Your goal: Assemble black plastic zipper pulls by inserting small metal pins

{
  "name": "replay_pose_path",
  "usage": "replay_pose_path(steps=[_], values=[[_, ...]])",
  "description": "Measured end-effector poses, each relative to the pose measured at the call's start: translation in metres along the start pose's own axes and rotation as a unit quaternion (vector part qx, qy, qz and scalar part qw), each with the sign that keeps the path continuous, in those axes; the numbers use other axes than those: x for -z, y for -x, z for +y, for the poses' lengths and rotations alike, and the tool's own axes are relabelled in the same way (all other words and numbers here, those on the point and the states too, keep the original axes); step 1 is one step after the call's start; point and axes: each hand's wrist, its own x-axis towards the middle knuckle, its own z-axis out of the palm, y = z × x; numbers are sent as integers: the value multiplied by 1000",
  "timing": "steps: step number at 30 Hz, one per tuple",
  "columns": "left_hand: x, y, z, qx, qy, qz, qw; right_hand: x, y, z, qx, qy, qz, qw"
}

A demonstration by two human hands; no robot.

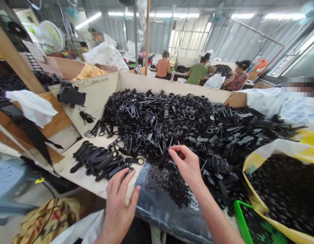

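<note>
My right hand [186,166] is pinched at the near edge of the big heap, with a dark, elongated black plastic part [162,159] at its fingertips. The fingers partly hide that part's shape. My left hand [120,200] hovers at the table's front edge, thumb and fingers spread. Its fingertips are beside a row of black ring-ended handles [97,159] laid on the pale board. Whether they touch the nearest ring cannot be made out. Below my right hand, small black pieces [159,178] and a few silvery metal pins [194,201] lie on a dark mat [159,203].
A large heap of black plastic parts [152,118] fills the table against a wooden wall [157,79]. On the right are a yellow-edged sack [258,203] of black pieces and a green tray [239,217]. Keys [86,117] hang at left. Several people sit working beyond.
</note>
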Motion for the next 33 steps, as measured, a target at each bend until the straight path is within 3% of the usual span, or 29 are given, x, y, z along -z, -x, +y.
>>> replay_pose_path(steps=[3,5,7,9,11,14,16,19,21,24,30,33], values=[[-17,1,35,35,160,-83,983,6,44,-18,27,-21,-30,999],[-31,5,49,69,250,-145,955,6,66,-22,56,-30,-65,996],[-39,10,54,156,332,-183,912,8,73,-15,46,0,-99,994],[-39,12,54,279,424,-215,835,12,64,0,10,62,-116,991],[-32,11,52,373,529,-240,724,14,45,18,-18,116,-111,987],[-19,5,53,438,647,-238,577,8,22,38,-36,161,-109,980],[-13,1,54,471,684,-227,509,1,15,43,-39,170,-117,978],[-9,1,53,507,712,-221,431,-1,19,41,-34,146,-117,982],[-9,4,51,519,722,-213,405,5,26,40,-33,112,-107,987],[-11,7,50,518,727,-212,397,20,42,41,-42,42,-82,995],[-11,6,60,524,698,-217,438,29,89,37,-113,-105,-49,987],[-11,6,68,518,683,-229,462,24,108,27,-168,-254,-59,951]])
